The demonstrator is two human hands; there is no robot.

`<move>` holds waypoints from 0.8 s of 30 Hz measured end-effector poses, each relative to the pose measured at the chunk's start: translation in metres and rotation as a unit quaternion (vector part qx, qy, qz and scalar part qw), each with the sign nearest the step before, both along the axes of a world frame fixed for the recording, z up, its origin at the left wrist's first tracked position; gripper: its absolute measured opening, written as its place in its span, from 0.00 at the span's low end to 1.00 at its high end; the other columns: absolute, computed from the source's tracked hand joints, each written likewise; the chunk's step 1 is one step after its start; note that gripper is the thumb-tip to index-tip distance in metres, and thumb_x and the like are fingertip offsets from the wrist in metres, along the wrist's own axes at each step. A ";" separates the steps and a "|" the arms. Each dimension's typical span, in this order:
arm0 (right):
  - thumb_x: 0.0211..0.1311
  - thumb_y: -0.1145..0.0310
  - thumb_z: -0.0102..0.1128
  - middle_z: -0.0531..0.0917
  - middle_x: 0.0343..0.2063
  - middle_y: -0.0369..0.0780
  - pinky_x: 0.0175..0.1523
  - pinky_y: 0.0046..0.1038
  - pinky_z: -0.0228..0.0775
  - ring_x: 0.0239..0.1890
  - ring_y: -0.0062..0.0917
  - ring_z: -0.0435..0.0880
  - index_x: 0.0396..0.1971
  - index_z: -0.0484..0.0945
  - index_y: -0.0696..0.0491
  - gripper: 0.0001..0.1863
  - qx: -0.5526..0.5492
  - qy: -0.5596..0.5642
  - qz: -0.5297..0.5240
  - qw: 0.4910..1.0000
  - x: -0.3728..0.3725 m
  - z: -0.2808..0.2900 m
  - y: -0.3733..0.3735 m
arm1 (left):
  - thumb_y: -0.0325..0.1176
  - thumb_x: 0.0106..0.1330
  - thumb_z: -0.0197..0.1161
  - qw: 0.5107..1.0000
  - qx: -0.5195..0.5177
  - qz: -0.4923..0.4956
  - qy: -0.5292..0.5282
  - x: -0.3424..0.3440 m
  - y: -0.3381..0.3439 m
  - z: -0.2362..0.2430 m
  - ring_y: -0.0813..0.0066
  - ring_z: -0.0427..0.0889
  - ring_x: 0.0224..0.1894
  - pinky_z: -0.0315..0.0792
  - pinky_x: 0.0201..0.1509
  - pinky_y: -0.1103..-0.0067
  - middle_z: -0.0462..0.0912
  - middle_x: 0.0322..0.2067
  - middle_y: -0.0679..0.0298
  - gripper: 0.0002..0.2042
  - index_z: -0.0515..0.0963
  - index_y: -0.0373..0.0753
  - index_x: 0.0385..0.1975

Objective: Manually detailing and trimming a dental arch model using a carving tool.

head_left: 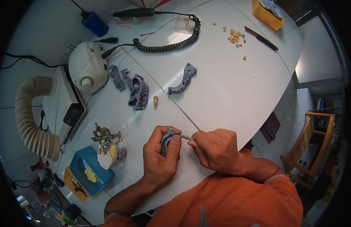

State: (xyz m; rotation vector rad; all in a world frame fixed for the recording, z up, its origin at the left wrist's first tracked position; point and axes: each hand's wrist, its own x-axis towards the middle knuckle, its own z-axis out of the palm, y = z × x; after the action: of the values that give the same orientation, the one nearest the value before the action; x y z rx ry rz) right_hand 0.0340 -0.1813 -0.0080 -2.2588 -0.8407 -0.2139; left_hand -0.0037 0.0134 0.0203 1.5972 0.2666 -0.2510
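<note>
My left hand (160, 155) is closed round a small grey dental model (166, 142), its thumb pressing along the near side. In my right hand (217, 148) is a slim metal hand tool (186, 136), whose tip meets the upper part of that model. The tip's exact shape is too small to make out. Beyond my hands lie a curved grey dental model (182, 80), a grey hollow arch model (138, 92) and another grey model piece (120, 77). A small tan tooth-like piece (156, 101) rests beside the hollow one.
Left stand a white control box (87, 68), a ribbed hose (28, 121), a brass articulator (106, 136) with a plaster model, and a blue basket (83, 166). A coiled black cord (168, 48), tooth-like pieces (236, 37), a knife (261, 38) and a yellow basket (267, 17) lie at the back.
</note>
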 end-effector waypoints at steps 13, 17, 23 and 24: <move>0.73 0.64 0.72 0.69 0.13 0.34 0.20 0.31 0.60 0.11 0.27 0.71 0.26 0.73 0.49 0.17 -0.022 -0.003 0.003 1.000 -0.001 -0.001 0.000 | 0.35 0.86 0.58 0.999 -0.033 0.005 0.008 -0.001 0.001 -0.002 0.92 0.66 0.23 0.58 0.27 0.85 0.72 0.22 0.77 0.09 0.77 0.35 0.52; 0.73 0.64 0.72 0.70 0.13 0.34 0.20 0.32 0.60 0.12 0.27 0.71 0.26 0.73 0.49 0.17 -0.025 -0.004 0.001 1.000 0.000 0.001 0.000 | 0.35 0.86 0.58 0.999 -0.029 -0.002 0.024 0.001 0.002 -0.002 0.92 0.66 0.22 0.60 0.26 0.85 0.72 0.23 0.77 0.09 0.76 0.36 0.51; 0.72 0.65 0.72 0.69 0.14 0.34 0.20 0.32 0.61 0.12 0.27 0.72 0.27 0.74 0.49 0.16 -0.030 -0.003 0.003 1.000 0.001 0.003 0.000 | 0.35 0.87 0.59 0.999 -0.040 0.002 0.033 0.000 0.004 -0.004 0.91 0.67 0.22 0.61 0.25 0.85 0.73 0.26 0.76 0.08 0.76 0.37 0.49; 0.72 0.65 0.72 0.69 0.14 0.34 0.20 0.32 0.61 0.12 0.27 0.72 0.27 0.74 0.49 0.16 -0.030 -0.002 0.004 1.000 0.000 0.003 0.000 | 0.35 0.87 0.59 0.999 -0.039 0.001 0.032 0.000 0.004 -0.004 0.91 0.67 0.22 0.61 0.25 0.85 0.74 0.26 0.76 0.08 0.76 0.37 0.48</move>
State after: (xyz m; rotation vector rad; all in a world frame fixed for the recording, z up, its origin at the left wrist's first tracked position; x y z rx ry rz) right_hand 0.0341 -0.1809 -0.0048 -2.3114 -0.8688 -0.1931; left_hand -0.0038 0.0174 0.0166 1.5140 0.3047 -0.3074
